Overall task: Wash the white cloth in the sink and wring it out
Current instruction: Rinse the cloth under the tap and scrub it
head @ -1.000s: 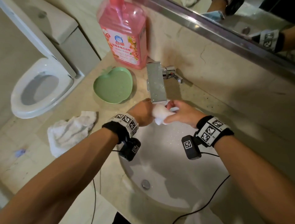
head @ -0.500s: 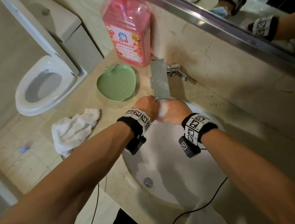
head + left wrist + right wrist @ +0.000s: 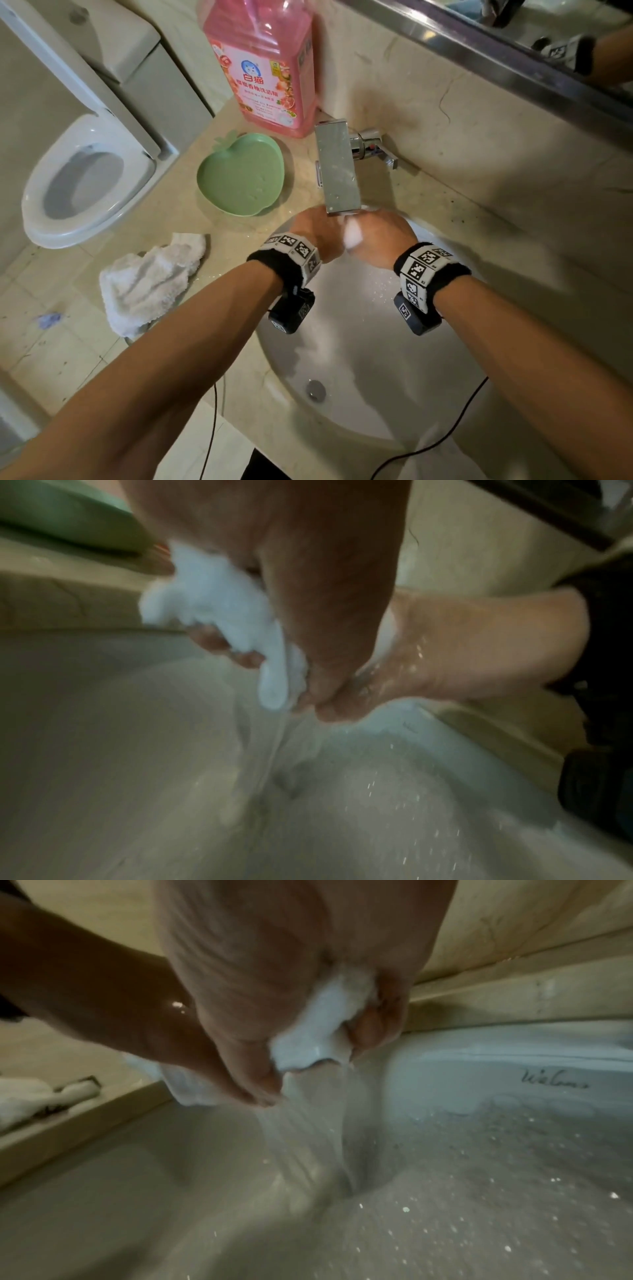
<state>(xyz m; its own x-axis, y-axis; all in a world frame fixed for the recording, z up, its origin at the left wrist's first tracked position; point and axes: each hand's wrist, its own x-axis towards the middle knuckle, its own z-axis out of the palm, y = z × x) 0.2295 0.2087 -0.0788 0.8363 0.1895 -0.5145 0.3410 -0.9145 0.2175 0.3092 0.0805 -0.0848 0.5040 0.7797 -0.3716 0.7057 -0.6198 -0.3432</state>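
Toilet [image 3: 89, 181] far left. Spare towel [image 3: 150, 281] and green dish [image 3: 239, 174] on table [image 3: 191, 240]; pink bottle [image 3: 263, 61] behind. Left hand [image 3: 318, 236] and right hand [image 3: 380, 240] both clamped on white cloth [image 3: 352, 234] under faucet [image 3: 337, 168], over sink [image 3: 359, 359]; water streaming down.

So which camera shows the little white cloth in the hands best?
The left wrist view: the white cloth bulges wide out of the left hand, with water streaming off it. The right wrist view shows a smaller strip squeezed in the right hand. The head view shows only a sliver between both hands.
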